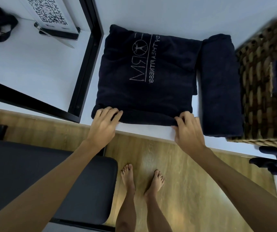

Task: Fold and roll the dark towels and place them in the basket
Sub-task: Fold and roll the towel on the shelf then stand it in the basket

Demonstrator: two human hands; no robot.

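Folded dark towel point(144, 72) lies flat on the white desk point(33, 64), logo side up, its near edge just short of the desk's front lip. My left hand point(103, 126) rests on the near left corner, fingers bent over the hem; grip there is light, more a press than a pinch. My right hand point(187, 131) pinches the near right corner, fingers curled tight on the fabric with the hem bunched beneath them.

A rolled towel point(220, 84) lies just beside the folded one on its right, touching the wicker basket point(261, 81), not yet inside it. More dark cloth point(275, 161) hangs off the desk edge at far right.

Judgement: the step in hand is starting the roll from the near hem. To do it well, both corners should lift level and turn over together, the first turn kept tight and square to the side edges. The bunching under the right hand should be smoothed first, or the roll will likely cone. Pressure ought to stay even across the width while rolling away from me.
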